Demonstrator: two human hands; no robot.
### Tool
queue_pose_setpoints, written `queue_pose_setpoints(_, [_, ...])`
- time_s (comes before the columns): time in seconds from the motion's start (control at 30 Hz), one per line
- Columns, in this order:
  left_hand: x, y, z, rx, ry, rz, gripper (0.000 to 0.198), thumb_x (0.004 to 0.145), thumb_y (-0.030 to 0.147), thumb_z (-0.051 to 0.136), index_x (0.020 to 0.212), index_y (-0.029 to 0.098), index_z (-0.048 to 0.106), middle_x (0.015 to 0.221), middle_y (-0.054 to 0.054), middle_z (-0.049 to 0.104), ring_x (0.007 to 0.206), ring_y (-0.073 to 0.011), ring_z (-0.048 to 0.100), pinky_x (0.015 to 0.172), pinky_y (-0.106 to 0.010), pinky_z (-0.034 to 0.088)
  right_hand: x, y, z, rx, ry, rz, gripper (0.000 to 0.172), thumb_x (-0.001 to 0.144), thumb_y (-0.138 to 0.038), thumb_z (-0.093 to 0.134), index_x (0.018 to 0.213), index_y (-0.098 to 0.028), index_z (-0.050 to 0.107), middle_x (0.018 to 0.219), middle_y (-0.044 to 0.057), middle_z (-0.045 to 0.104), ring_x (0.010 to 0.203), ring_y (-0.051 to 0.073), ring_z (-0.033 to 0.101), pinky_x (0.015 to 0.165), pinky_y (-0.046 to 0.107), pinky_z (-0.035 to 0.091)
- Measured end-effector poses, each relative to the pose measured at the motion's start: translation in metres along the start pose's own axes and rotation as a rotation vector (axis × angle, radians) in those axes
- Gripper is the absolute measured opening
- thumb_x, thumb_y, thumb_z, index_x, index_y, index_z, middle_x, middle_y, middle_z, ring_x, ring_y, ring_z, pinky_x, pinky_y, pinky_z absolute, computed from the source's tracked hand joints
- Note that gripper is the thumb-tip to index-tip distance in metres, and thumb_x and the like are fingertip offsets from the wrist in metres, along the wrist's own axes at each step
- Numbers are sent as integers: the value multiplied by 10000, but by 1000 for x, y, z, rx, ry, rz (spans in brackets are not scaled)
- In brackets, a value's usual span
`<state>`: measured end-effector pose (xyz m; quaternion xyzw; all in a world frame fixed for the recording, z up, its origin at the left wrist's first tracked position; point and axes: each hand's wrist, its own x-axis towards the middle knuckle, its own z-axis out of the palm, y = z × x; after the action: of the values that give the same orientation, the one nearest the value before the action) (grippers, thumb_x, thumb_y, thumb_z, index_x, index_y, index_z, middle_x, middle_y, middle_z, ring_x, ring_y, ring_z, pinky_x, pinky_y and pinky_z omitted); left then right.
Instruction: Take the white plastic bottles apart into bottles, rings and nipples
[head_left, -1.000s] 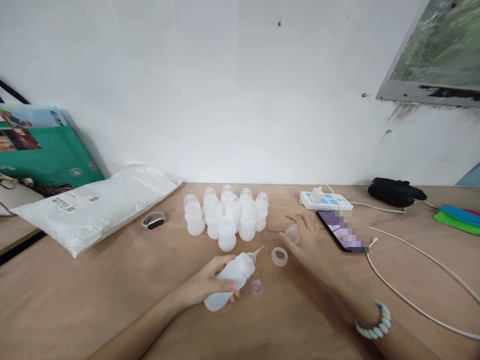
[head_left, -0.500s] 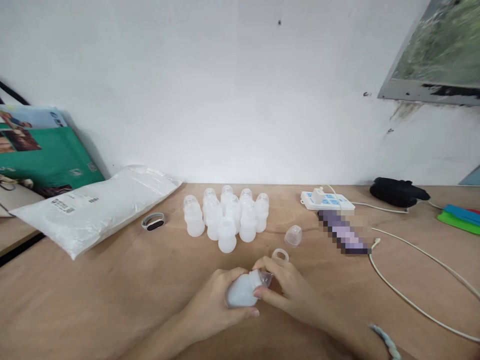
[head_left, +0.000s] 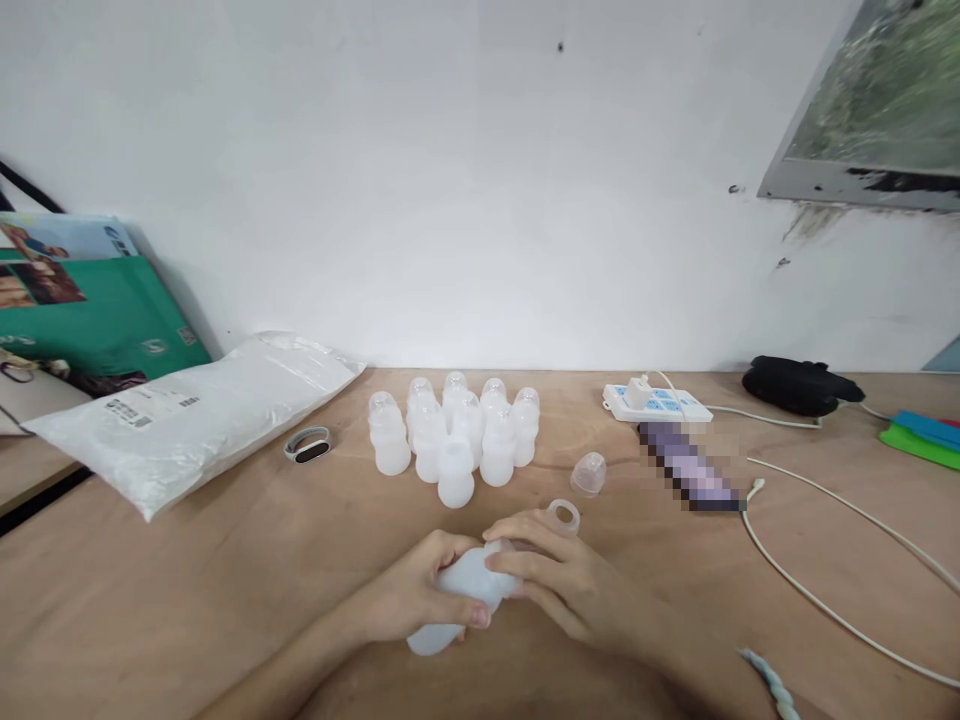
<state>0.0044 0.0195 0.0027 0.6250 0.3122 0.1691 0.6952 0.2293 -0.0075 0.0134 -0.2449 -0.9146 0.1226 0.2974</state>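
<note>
A white, translucent baby bottle (head_left: 466, 577) lies tilted between my hands, its neck towards the right. My left hand (head_left: 420, 598) is closed around the bottle's body, thumb across the front. My right hand (head_left: 566, 575) has its fingers closed over the neck end, where a clear nipple is mostly hidden under them. Just beyond the right fingers, a white screw ring (head_left: 564, 516) rests on the table. A clear domed cap (head_left: 589, 474) sits farther back. Several white bottles (head_left: 456, 470) stand upright in a group ahead; most wear clear caps, while the front one appears uncapped.
To the left lie a white plastic mailing bag (head_left: 202, 415) and a grey fitness band (head_left: 307, 446). On the right are a power strip (head_left: 656, 403), a blurred-out phone (head_left: 690, 467), a white cable (head_left: 817, 618) and a black case (head_left: 802, 386). A wall closes off the back.
The bottle has shifted a little left and its base now sticks out below my left hand. My right fingers have moved left and now cover the nipple that showed before.
</note>
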Motion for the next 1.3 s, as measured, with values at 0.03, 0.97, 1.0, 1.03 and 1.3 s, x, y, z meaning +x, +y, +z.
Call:
queue_pose_setpoints(0.03, [0,-1,-1,-3,-6,7,397,642,410,809,884,139,650,685,28,578,559,-103,487,519,-207,381,0,0,0,-2,26,0,292,1028,-289,406,1296,-223,502,1299,114,575,1160,221,540,967,386,439])
queue_pose_setpoints(0.97, [-4,3,0,186,37,31,351,606,360,840,848,156,688,725,33,582,655,-118,481,582,-205,363,-1,-6,-4,159,35,130,284,897,-322,663,1142,-184,621,1032,74,662,911,185,615,803,308,478])
queue_pose_setpoints(1.0, [-4,2,-3,137,-2,8,372,596,371,846,858,158,691,724,30,597,644,-118,500,576,-204,379,-1,-5,-4,153,51,75,260,907,-278,645,1151,-190,620,1068,80,652,932,181,610,816,304,479])
queue_pose_setpoints(1.03, [-3,1,-7,79,-51,-23,406,586,395,851,876,159,694,723,23,615,630,-121,521,569,-206,400,-1,-5,-4,141,73,28,245,913,-231,625,1156,-198,618,1100,83,641,949,178,605,829,304,478])
queue_pose_setpoints(1.3, [-4,-2,-36,-3,-10,156,568,640,623,765,954,161,661,714,-21,661,602,-159,581,566,-239,446,-6,2,-6,105,293,37,406,878,-111,606,1255,-239,530,1168,87,580,1035,196,590,858,333,509])
